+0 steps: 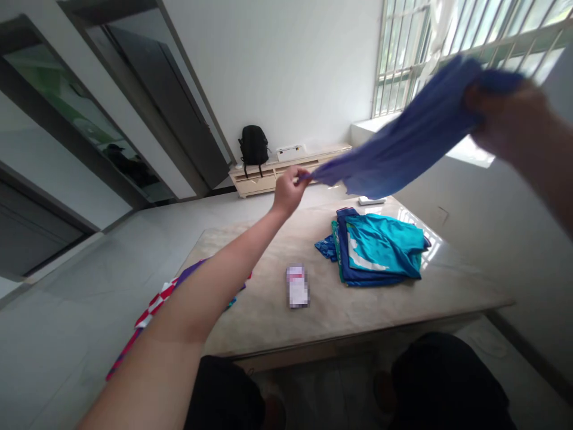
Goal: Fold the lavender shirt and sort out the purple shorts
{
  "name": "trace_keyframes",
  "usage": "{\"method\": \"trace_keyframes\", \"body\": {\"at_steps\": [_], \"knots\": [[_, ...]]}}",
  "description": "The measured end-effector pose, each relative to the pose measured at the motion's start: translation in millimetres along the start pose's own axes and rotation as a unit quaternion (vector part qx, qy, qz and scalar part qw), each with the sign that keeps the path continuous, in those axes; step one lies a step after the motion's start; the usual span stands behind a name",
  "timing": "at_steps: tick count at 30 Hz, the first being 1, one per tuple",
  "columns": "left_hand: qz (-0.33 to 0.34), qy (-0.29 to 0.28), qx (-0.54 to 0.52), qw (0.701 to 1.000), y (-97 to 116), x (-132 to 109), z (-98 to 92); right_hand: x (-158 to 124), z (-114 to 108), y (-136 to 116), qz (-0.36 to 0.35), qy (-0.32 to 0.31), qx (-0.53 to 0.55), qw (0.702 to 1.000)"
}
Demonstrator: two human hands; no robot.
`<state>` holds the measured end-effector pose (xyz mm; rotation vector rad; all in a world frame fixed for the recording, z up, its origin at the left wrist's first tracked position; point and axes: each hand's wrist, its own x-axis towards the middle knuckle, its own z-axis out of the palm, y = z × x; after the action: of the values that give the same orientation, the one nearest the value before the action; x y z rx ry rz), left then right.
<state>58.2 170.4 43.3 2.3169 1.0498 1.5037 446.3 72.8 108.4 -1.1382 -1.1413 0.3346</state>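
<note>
I see the left hand point(290, 190) raised above the far left part of the desk point(268, 316), fingers pinched shut on one end of a blue cloth point(403, 149). The right hand point(505, 116) is held higher, at the upper right of the view, closed around the other end of the same cloth (this hand is blurred, so I cannot make out individual fingers). The cloth hangs stretched in the air between both hands, sloping down from the right hand to the left, clear of the desk surface.

On the desk, toward the far right corner, I see a stack of folded garments point(380, 251), teal on top with dark blue layers beneath. A small flat object point(298, 285) lies near the middle of the desk (its surface is obscured). A red-and-white checked garment point(154, 307) hangs over the left edge, partly hidden by the left forearm.

Beyond the desk, a black backpack point(253, 145) stands on a low cabinet point(286, 170) against the far wall.
</note>
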Motion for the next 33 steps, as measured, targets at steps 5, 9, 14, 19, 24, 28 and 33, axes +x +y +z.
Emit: {"method": "trace_keyframes", "body": {"at_steps": [5,9,14,19,24,28,33], "knots": [[-0.018,-0.092,0.002,0.996,-38,-161,40.3,-127,-10,102,0.12,-0.077,-0.012,0.99],[0.001,-0.181,-0.002,0.983,-32,-279,48.3,-239,-28,150,0.192,-0.124,-0.065,0.971],[-0.009,-0.228,-0.014,0.973,0,-364,33.9,-315,-66,147,0.267,-0.132,-0.112,0.948],[-0.058,-0.262,-0.051,0.962,23,-366,5.5,-314,-91,135,0.292,-0.128,-0.116,0.941],[-0.163,-0.236,-0.059,0.956,-8,-273,2.0,-207,-47,126,0.191,-0.066,-0.151,0.968],[-0.195,-0.199,-0.009,0.96,-62,-162,36.9,-75,26,141,0.154,-0.063,-0.179,0.97],[-0.196,-0.137,0.074,0.968,-63,-129,85.6,-31,95,175,0.092,-0.041,-0.256,0.961]]}}
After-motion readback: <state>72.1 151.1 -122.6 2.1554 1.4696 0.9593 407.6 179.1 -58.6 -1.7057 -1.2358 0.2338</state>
